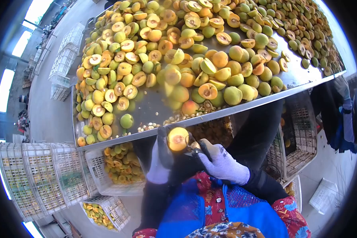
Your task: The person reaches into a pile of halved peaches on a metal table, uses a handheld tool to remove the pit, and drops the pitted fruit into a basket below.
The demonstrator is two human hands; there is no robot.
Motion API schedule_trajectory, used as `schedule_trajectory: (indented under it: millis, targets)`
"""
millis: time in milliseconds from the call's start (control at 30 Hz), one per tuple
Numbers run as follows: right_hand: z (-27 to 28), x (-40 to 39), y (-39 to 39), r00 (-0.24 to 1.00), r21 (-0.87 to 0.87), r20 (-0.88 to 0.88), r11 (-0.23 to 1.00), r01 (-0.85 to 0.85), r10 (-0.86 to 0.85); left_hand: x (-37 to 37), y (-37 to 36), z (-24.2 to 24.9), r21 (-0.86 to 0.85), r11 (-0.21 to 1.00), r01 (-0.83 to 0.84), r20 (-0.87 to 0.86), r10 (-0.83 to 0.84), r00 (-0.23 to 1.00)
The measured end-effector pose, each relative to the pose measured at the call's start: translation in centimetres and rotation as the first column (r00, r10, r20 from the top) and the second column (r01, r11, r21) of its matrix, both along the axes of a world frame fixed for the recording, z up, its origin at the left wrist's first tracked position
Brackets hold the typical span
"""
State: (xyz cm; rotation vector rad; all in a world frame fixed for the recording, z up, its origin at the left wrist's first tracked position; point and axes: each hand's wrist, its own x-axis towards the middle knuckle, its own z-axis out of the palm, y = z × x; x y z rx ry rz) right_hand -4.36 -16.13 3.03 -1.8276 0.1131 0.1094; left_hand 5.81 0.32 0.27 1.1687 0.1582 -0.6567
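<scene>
My left hand, in a white glove with a dark palm, grips a halved peach just below the table's front edge. Its cut face, with the brownish centre, is turned upward. In a matching glove, my right hand closes on a small tool with a thin dark end. The tool's end is at the right side of the peach half. Most of the tool is hidden by my fingers.
A metal table bears piles of whole and halved peaches, with loose pits along its front edge. Crates of fruit stand below, and stacked crates at left. Another person's gloved hand is at far right.
</scene>
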Motion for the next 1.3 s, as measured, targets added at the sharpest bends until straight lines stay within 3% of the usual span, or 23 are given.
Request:
schedule_trajectory:
  millis: [133, 233, 267, 367, 467, 567, 667, 767, 800, 867, 967, 1067, 1133, 1167, 1200, 1300]
  targets:
    - [-0.1, -0.6, 0.5, 0.999, -0.167, -0.033, 0.985, -0.047, 0.042, -2.1, -1.0, 0.5, 0.152, 0.986, 0.073, 0.248, -0.109, 0.963]
    - [-0.2, -1.1, 0.6, 0.996, -0.209, -0.053, 0.975, -0.080, 0.070, -2.8, -1.3, 0.8, 0.259, 0.965, 0.046, 0.216, -0.105, 0.971]
    - [-0.2, -1.1, 0.7, 0.994, -0.216, -0.065, 0.972, -0.095, 0.083, -3.0, -1.5, 0.9, 0.321, 0.947, 0.014, 0.319, -0.122, 0.940]
    - [-0.4, -1.5, 0.7, 0.979, -0.274, 0.140, 0.956, -0.104, 0.147, -3.6, -1.6, 0.2, 0.422, 0.906, -0.035, 0.390, -0.146, 0.909]
    - [-1.7, -1.3, 0.7, 0.997, 0.171, 0.025, 0.982, -0.075, 0.072, -4.6, -2.1, -0.3, 0.421, 0.892, -0.166, 0.497, -0.074, 0.865]
    - [-0.7, -1.1, 0.2, 0.980, 0.330, -0.148, 0.941, -0.075, 0.130, -5.0, -2.5, 0.5, 0.502, 0.840, -0.205, 0.538, -0.117, 0.835]
    - [-1.3, -2.0, 0.3, 0.996, -0.060, 0.001, 0.994, -0.092, 0.093, -4.8, -2.2, 0.2, 0.501, 0.859, -0.105, 0.464, -0.165, 0.871]
    - [0.2, -2.0, -0.4, 0.963, -0.186, -0.205, 0.960, -0.211, 0.173, -4.6, -2.5, 0.7, 0.492, 0.870, -0.044, 0.430, -0.198, 0.881]
    - [-0.2, -2.2, -0.3, 0.981, -0.166, -0.139, 0.974, -0.157, 0.134, -4.6, -2.6, 0.9, 0.498, 0.866, -0.038, 0.429, -0.208, 0.879]
    - [-1.6, -2.8, 0.2, 0.999, -0.115, -0.008, 0.992, -0.048, 0.047, -5.0, -2.6, 0.3, 0.510, 0.857, -0.074, 0.457, -0.197, 0.867]
    - [-2.5, -2.7, 0.3, 0.999, 0.240, 0.029, 0.970, -0.027, 0.021, -5.5, -3.3, 0.8, 0.537, 0.833, -0.130, 0.492, -0.184, 0.851]
    - [0.8, -2.1, -0.7, 0.864, 0.727, -0.462, 0.643, 0.240, 0.201, -5.5, -3.6, 0.6, 0.528, 0.835, -0.151, 0.515, -0.175, 0.839]
    - [0.5, -1.9, -1.0, 0.882, 0.568, -0.449, 0.809, 0.154, 0.147, -4.7, -3.2, -0.4, 0.564, 0.821, -0.085, 0.509, -0.264, 0.819]
    - [0.1, -2.0, -1.2, 0.892, 0.472, -0.436, 0.874, 0.112, 0.121, -4.5, -3.2, -0.6, 0.449, 0.893, -0.031, 0.414, -0.178, 0.893]
    - [-0.8, -2.0, -0.9, 0.964, 0.326, -0.260, 0.945, 0.038, 0.051, -4.2, -3.2, -0.7, 0.319, 0.948, 0.008, 0.300, -0.109, 0.948]
    - [-1.0, -2.9, -0.7, 0.988, 0.026, -0.038, 0.988, 0.150, -0.149, -3.2, -2.7, -0.5, -0.072, 0.996, -0.052, 0.001, 0.052, 0.999]
